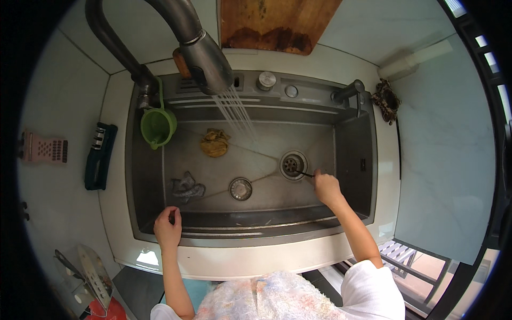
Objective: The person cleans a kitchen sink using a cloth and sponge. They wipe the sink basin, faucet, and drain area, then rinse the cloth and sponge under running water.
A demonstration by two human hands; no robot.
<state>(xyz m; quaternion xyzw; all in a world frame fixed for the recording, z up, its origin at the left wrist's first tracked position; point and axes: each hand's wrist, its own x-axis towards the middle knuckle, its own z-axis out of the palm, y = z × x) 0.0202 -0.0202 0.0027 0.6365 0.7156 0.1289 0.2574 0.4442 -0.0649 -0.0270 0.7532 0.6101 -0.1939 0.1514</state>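
My right hand is closed on the end of a thin dark-handled tool, whose far end reaches into the sink's drain. What that end looks like is hard to tell. My left hand rests at the front left rim of the metal sink, fingers curled, and whether it holds anything is unclear. Near it on the basin floor lies a grey cloth. A round metal strainer sits left of the drain, and a crumpled yellow-brown cloth lies farther back. Water sprays down from the faucet head.
A green ladle-like cup hangs at the sink's back left. A soap dispenser stands at the back right, beside a brown ornate object. Left are a knife sharpener and a pink grater. A wooden board leans behind.
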